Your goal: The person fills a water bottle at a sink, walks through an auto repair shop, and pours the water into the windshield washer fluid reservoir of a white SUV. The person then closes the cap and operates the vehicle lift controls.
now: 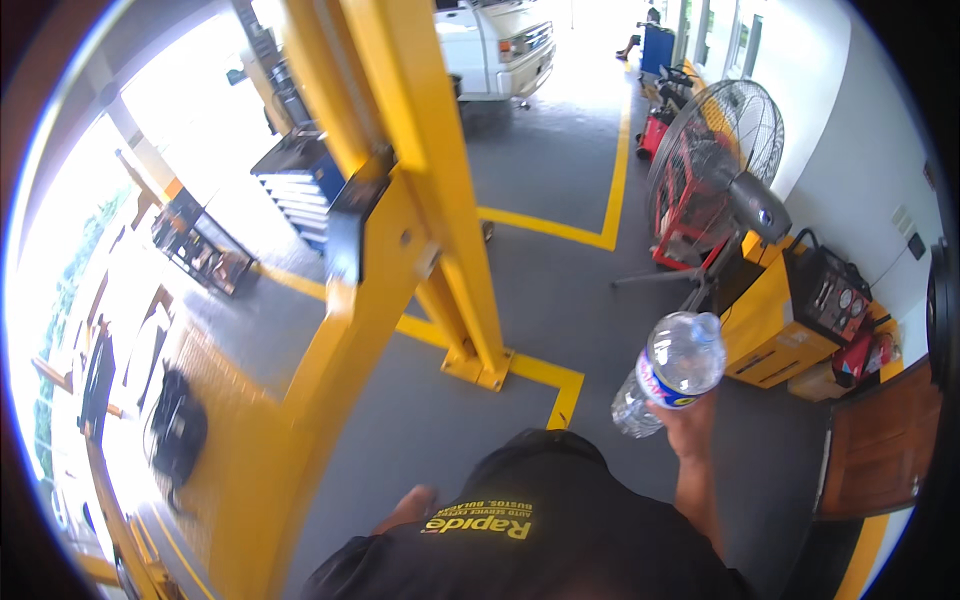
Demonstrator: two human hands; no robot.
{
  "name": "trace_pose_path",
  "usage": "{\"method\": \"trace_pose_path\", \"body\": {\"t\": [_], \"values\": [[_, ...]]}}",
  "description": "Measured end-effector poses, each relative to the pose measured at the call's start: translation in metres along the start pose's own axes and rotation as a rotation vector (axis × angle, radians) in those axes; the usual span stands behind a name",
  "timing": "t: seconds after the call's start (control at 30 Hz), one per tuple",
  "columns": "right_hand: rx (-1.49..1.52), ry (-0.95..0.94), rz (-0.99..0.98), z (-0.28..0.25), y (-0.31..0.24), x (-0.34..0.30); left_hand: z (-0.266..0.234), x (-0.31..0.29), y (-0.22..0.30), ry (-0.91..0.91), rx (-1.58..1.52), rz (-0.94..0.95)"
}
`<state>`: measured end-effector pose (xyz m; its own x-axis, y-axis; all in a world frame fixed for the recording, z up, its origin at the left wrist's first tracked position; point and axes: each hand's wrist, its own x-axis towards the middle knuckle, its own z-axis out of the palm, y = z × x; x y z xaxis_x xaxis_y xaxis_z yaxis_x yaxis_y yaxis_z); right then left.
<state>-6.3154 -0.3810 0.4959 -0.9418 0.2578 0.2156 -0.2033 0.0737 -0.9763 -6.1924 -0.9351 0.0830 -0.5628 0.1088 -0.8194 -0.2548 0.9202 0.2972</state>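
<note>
At the right of the view, just beyond your torso, is a clear, ribbed plastic bottle with a blue-and-white label [668,368], held in the air and tilted, its bluish top toward the upper right, its base toward the lower left. Your right hand [690,425] has it: fingers curled in around the lower part of the label, closed against the plastic; their far tips are hidden. Your left hand [415,502] shows only in part, low beside your black shirt with yellow lettering [560,480], well apart from the bottle; cannot tell how far its fingers are open or whether they hold anything. Beneath, smooth dark grey floor [540,300] with painted yellow lines [550,374]. Right of the bottle, a boxy yellow machine with a dark gauge panel [770,340]; above it in view, a large round fan with a wire cage [755,200]. Left of the bottle, a tall yellow steel post [440,180], bolted to the floor. Farther off, a white vehicle [505,50] and a blue tool cabinet with pale drawer fronts [298,190].
</note>
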Motion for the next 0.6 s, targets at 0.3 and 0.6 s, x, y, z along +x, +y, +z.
{"method": "trace_pose_path", "body": {"t": [0.3,0.6], "values": [[-0.077,-0.098,-0.043,0.035,0.056,0.233,-0.47,0.214,0.527,0.187,0.143,0.66],[-0.065,-0.065,-0.054,0.147,0.105,0.495,-0.739,0.413,0.608,0.17,1.063,1.101]]}}
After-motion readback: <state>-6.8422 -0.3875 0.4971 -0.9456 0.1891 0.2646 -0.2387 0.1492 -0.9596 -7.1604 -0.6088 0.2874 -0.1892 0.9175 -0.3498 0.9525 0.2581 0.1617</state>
